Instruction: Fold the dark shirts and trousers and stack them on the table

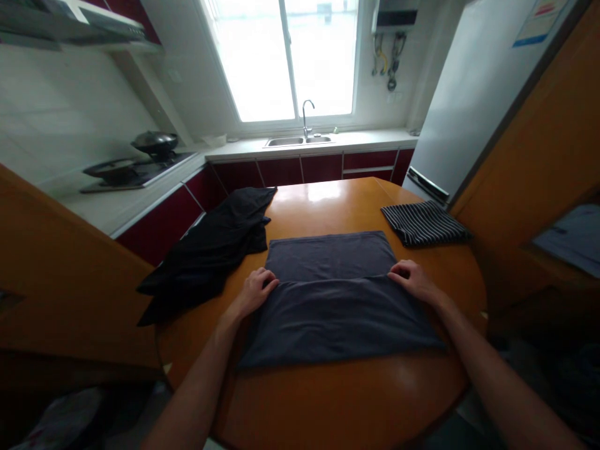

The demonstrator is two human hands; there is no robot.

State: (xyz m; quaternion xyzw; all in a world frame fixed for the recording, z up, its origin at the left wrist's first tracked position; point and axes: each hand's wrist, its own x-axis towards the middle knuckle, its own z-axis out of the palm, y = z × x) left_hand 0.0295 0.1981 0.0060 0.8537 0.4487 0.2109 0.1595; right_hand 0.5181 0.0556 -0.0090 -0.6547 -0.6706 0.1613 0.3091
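Note:
A dark grey-blue garment (337, 319) lies on the wooden table in front of me, its near part doubled over so that an edge runs across the middle. Which kind of garment it is, I cannot tell. My left hand (257, 289) pinches the left end of that edge, thumb and fingers together. At the opposite end, my right hand (412, 278) grips the edge's right corner the same way. The cloth is drawn fairly straight between both hands, and its far part lies flat beyond them.
Dark clothes (210, 244) are heaped at the table's left, hanging over its edge. A folded black-and-white striped cloth (424, 223) rests at the right. The round wooden table (323, 406) stands before a counter with a sink (285, 142). A fridge (469, 94) is at right.

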